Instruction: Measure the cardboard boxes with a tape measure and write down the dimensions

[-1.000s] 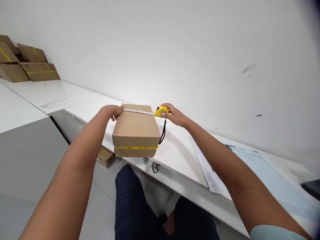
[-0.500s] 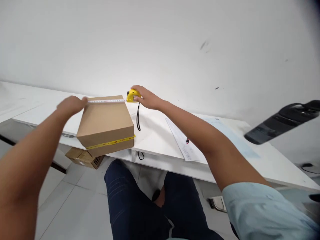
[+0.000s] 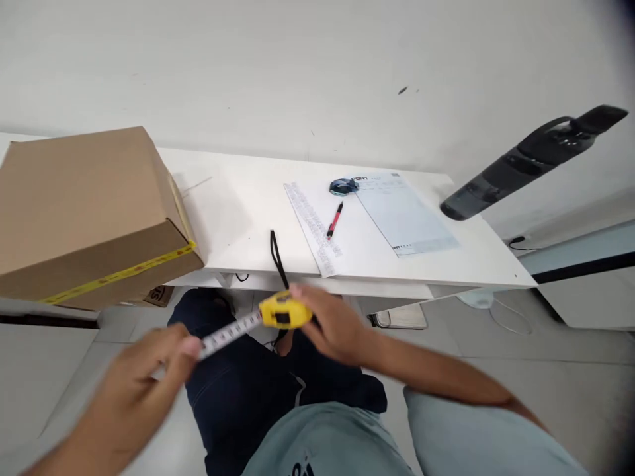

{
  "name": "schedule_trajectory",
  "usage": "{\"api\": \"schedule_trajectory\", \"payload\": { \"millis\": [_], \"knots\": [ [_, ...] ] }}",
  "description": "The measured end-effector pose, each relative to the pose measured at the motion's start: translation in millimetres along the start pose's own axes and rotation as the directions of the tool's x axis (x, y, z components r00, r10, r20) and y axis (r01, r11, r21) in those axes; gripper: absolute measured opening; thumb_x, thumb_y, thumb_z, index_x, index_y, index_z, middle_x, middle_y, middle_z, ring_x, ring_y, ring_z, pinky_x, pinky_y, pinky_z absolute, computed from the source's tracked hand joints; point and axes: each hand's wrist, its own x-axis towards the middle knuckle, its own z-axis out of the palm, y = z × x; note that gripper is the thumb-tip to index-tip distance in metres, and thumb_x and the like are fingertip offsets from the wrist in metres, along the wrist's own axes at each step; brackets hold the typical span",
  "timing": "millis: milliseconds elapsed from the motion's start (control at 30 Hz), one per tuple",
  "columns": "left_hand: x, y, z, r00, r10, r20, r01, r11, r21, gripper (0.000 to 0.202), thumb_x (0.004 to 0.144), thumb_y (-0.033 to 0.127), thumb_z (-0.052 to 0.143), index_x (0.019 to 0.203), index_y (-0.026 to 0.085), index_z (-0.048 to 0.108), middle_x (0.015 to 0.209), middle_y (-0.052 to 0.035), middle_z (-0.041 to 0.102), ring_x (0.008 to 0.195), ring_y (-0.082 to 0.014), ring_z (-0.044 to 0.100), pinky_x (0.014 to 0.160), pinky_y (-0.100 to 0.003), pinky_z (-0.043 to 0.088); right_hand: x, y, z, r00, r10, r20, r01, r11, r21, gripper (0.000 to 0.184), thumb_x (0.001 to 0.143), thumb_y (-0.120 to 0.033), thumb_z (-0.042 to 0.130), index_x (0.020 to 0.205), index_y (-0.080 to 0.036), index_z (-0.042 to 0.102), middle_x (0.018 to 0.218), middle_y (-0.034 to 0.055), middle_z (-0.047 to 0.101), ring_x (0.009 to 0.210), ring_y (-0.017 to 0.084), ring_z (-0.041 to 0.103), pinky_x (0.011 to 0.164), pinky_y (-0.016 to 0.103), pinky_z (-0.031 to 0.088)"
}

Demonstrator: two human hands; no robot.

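My right hand (image 3: 333, 325) is closed around a yellow tape measure (image 3: 284, 311), whose black wrist strap trails up over the table edge. Between finger and thumb, my left hand (image 3: 143, 380) pinches the end of the pulled-out white blade (image 3: 231, 335). The short stretch of blade runs slanting between both hands, above my lap and in front of the table. To the left a brown cardboard box (image 3: 94, 192) stands on the tabletop, apart from my hands, with yellow tape (image 3: 122, 272) along its front side.
On the white table (image 3: 228, 198) lie a written sheet (image 3: 310, 228), a red and black pen (image 3: 335, 221), a dark blue coiled item (image 3: 343, 186) and a pale blue printed bag or sheet (image 3: 404, 218). A black bottle (image 3: 516, 168) stands at the right. Another carton (image 3: 157, 295) sits below the table.
Both hands have come off the box's top and down toward my lap with the tape measure. Less blade is out. My view has shifted right and closer to the table.
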Motion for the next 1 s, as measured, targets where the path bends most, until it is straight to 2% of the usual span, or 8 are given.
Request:
{"api": "schedule_trajectory", "payload": {
  "millis": [100, 200, 300, 433, 567, 767, 867, 1000],
  "knots": [
    [-25.7, -0.9, 85.2, 0.981, -0.066, 0.183, 0.079, 0.995, -0.064, 0.054, 0.097, 0.056, 0.046, 0.057, 0.020, 0.039, 0.053, 0.0021, 0.042, 0.048, -0.0122, 0.042, 0.046, -0.025, 0.035, -75.2, -21.8, 34.8, 0.989, 0.148, -0.012, -0.145, 0.982, 0.124, 0.053, 0.102, -0.024, 0.049, 0.151, -0.013, 0.034, 0.113, 0.0174, 0.073, 0.104, 0.026, 0.074, 0.087, 0.036, 0.067],
    [-45.0, -8.9, 141.6, 0.915, -0.259, 0.310, 0.311, 0.941, -0.132, 0.058, 0.096, 0.066, 0.040, 0.061, 0.020, 0.040, 0.058, 0.0016, 0.044, 0.054, -0.0126, 0.043, 0.052, -0.025, 0.037, -116.3, -34.7, 52.2, 0.946, 0.313, 0.085, -0.325, 0.914, 0.242, 0.048, 0.103, -0.028, 0.047, 0.148, -0.016, 0.038, 0.117, 0.0174, 0.072, 0.106, 0.026, 0.074, 0.086, 0.039, 0.066],
    [-51.9, -14.6, 172.7, 0.846, -0.371, 0.383, 0.465, 0.864, -0.190, 0.062, 0.094, 0.075, 0.038, 0.064, 0.020, 0.043, 0.062, 0.0008, 0.047, 0.059, -0.0138, 0.044, 0.057, -0.026, 0.039, -134.0, -31.1, 54.7, 0.907, 0.376, 0.192, -0.421, 0.833, 0.359, 0.045, 0.102, -0.033, 0.051, 0.144, -0.019, 0.040, 0.120, 0.0167, 0.071, 0.109, 0.026, 0.073, 0.088, 0.041, 0.065],
    [-48.6, -16.2, 191.3, 0.836, -0.345, 0.426, 0.497, 0.806, -0.322, 0.069, 0.090, 0.083, 0.032, 0.088, 0.020, 0.061, 0.085, -0.0055, 0.065, 0.080, -0.0202, 0.060, 0.074, -0.032, 0.051, -147.4, -17.1, 57.8, 0.867, 0.424, 0.262, -0.499, 0.729, 0.469, 0.050, 0.098, -0.043, 0.061, 0.139, -0.020, 0.045, 0.121, 0.0166, 0.071, 0.111, 0.026, 0.073, 0.089, 0.040, 0.063],
    [-44.0, -6.2, 208.2, 0.915, -0.145, 0.377, 0.356, 0.731, -0.582, 0.089, 0.075, 0.092, 0.049, 0.131, 0.023, 0.057, 0.138, -0.0162, 0.061, 0.124, -0.0314, 0.061, 0.101, -0.042, 0.053, -146.1, -8.5, 60.2, 0.790, 0.476, 0.386, -0.613, 0.616, 0.495, 0.064, 0.084, -0.063, 0.070, 0.132, -0.023, 0.056, 0.120, 0.0150, 0.073, 0.105, 0.028, 0.075, 0.084, 0.040, 0.064],
    [-8.8, 27.8, 216.0, 0.994, -0.055, 0.091, 0.102, 0.750, -0.654, 0.041, 0.087, 0.061, 0.067, 0.090, 0.021, 0.057, 0.104, -0.0106, 0.076, 0.093, -0.0248, 0.076, 0.076, -0.034, 0.062, -82.9, 51.9, -11.1, 0.887, 0.137, 0.442, -0.306, 0.890, 0.337, 0.042, 0.095, -0.057, 0.054, 0.129, -0.037, 0.067, 0.112, 0.0049, 0.079, 0.093, 0.030, 0.076, 0.080, 0.045, 0.061],
    [16.4, 38.9, 207.4, 0.969, 0.206, 0.134, -0.133, 0.899, -0.417, 0.033, 0.087, 0.050, 0.072, 0.093, 0.021, 0.057, 0.121, -0.0140, 0.073, 0.099, -0.0250, 0.075, 0.077, -0.034, 0.063, -26.0, 116.4, -55.9, 0.853, 0.322, 0.410, -0.294, 0.947, -0.130, 0.045, 0.103, -0.035, 0.036, 0.135, -0.027, 0.067, 0.091, 0.0086, 0.079, 0.079, 0.028, 0.071, 0.068, 0.041, 0.052],
    [42.4, 46.4, 215.1, 0.847, 0.497, 0.190, -0.523, 0.842, 0.132, 0.025, 0.090, 0.043, 0.069, 0.094, 0.019, 0.062, 0.146, -0.0172, 0.058, 0.095, -0.0224, 0.076, 0.064, -0.029, 0.060, 42.0, 205.3, -71.2, 0.680, 0.614, 0.401, -0.224, 0.695, -0.683, 0.073, 0.091, -0.001, 0.037, 0.161, -0.021, 0.031, 0.106, 0.0161, 0.073, 0.073, 0.024, 0.063, 0.062, 0.032, 0.035]
  ]
}}
